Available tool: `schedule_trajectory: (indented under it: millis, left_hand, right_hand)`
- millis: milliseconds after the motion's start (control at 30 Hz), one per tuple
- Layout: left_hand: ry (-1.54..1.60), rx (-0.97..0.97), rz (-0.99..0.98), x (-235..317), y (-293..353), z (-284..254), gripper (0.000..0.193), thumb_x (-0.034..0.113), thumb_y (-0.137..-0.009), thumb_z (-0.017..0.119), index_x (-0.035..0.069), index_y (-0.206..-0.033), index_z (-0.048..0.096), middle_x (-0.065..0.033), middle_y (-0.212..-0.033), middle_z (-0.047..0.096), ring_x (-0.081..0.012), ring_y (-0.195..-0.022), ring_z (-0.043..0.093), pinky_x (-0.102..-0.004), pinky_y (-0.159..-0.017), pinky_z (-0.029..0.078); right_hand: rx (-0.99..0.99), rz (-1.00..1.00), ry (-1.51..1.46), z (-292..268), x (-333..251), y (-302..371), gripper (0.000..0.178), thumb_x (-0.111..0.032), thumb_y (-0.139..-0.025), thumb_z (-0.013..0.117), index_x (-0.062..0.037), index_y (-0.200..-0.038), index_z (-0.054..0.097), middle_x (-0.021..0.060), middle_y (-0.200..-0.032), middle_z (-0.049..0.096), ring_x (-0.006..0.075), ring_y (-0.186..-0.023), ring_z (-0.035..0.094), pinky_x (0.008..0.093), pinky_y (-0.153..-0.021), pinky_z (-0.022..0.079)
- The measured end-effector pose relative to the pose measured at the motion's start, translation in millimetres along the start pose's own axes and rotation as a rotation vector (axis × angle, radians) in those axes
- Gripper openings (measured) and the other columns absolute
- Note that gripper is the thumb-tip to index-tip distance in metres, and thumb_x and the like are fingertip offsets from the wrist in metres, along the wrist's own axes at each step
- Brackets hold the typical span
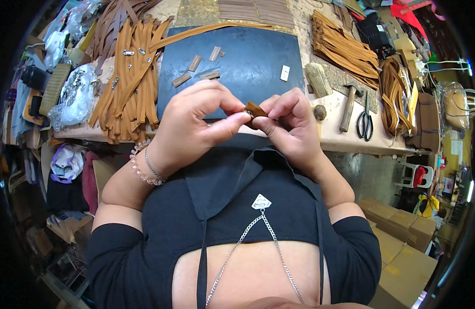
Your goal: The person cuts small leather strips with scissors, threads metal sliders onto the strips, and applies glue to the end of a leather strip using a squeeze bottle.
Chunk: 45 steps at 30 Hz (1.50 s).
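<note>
Over the near edge of the dark mat (248, 51), my two hands meet at a small brown piece of leather or tape (255, 109). My left hand (199, 116) pinches its left side between thumb and forefinger, where a bit of shiny metal shows. With thumb and fingers closed, my right hand (294, 123) grips the other side. Fingers cover much of the piece, so its full shape is hidden. On the mat beyond my left hand lie several small dark brown tabs (194, 63). A small white block (285, 73) sits toward the mat's right side.
Tan zipper strips (137, 72) with silver sliders are heaped left of the mat; another tan bundle (340, 46) lies far right. A stone block (318, 80), a hammer (349, 105) and black-handled scissors (365, 123) lie to the right. Cardboard boxes (402, 247) stand below the table.
</note>
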<state>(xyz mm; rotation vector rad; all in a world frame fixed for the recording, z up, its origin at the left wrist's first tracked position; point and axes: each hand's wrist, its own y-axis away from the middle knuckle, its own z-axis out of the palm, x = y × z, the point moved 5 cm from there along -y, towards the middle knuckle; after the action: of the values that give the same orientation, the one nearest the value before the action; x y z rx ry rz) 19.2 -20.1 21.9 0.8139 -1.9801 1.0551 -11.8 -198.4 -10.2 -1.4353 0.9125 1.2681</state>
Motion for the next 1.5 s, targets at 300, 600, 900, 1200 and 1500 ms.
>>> schedule_trajectory:
  millis: [300, 600, 900, 1200, 1500]
  left_hand:
    - [0.091, -0.051, -0.056, -11.9, 1.1, 8.8, 0.011, 0.009, -0.083, 0.075, 0.000, -0.085, 0.069, -0.0083, -0.081, 0.067, -0.0186, -0.076, 0.063, -0.0292, -0.070, 0.049]
    - [0.219, 0.095, -0.042, -22.0, -9.0, -9.3, 0.008, 0.011, -0.094, 0.066, 0.003, -0.095, 0.066, -0.0033, -0.088, 0.064, -0.0122, -0.084, 0.059, -0.0279, -0.077, 0.047]
    - [0.281, 0.155, 0.093, -10.2, -34.0, -83.8, 0.017, 0.013, -0.100, 0.057, -0.001, -0.108, 0.064, -0.0076, -0.110, 0.061, -0.0141, -0.103, 0.056, -0.0301, -0.094, 0.044]
    - [0.689, -0.057, -0.227, -43.0, -18.5, 26.7, 0.034, 0.001, -0.097, 0.059, 0.006, -0.128, 0.046, -0.0072, -0.106, 0.061, -0.0118, -0.092, 0.062, -0.0258, -0.085, 0.052]
    - [0.448, 0.037, -0.188, -21.7, -18.8, 37.5, 0.042, -0.012, -0.089, 0.058, 0.005, -0.125, 0.046, -0.0094, -0.095, 0.068, -0.0098, -0.088, 0.063, -0.0246, -0.080, 0.052]
  right_hand:
    - [0.010, 0.002, -0.123, -0.1, 4.0, 0.7, 0.026, 0.008, -0.087, 0.068, -0.0050, -0.096, 0.047, 0.0083, -0.093, 0.059, 0.0140, -0.085, 0.061, 0.0271, -0.079, 0.052]
    - [-0.066, -0.057, 0.222, 0.9, -22.2, -25.3, 0.025, -0.002, -0.088, 0.072, -0.0047, -0.102, 0.051, 0.0042, -0.092, 0.058, 0.0123, -0.086, 0.059, 0.0285, -0.083, 0.050]
    - [-0.213, 0.049, 0.335, -5.5, -14.3, -29.8, 0.061, -0.006, -0.087, 0.074, -0.0092, -0.137, 0.040, 0.0097, -0.100, 0.065, 0.0140, -0.087, 0.063, 0.0281, -0.085, 0.050]
    - [-0.102, -0.012, 0.193, -13.0, -13.7, -55.3, 0.044, -0.014, -0.090, 0.071, -0.0068, -0.129, 0.053, 0.0040, -0.092, 0.059, 0.0071, -0.075, 0.059, 0.0209, -0.065, 0.048]
    - [0.008, 0.007, 0.285, -13.8, -22.8, -35.3, 0.020, -0.012, -0.086, 0.075, -0.0019, -0.100, 0.064, 0.0050, -0.084, 0.062, 0.0104, -0.073, 0.061, 0.0248, -0.066, 0.050]
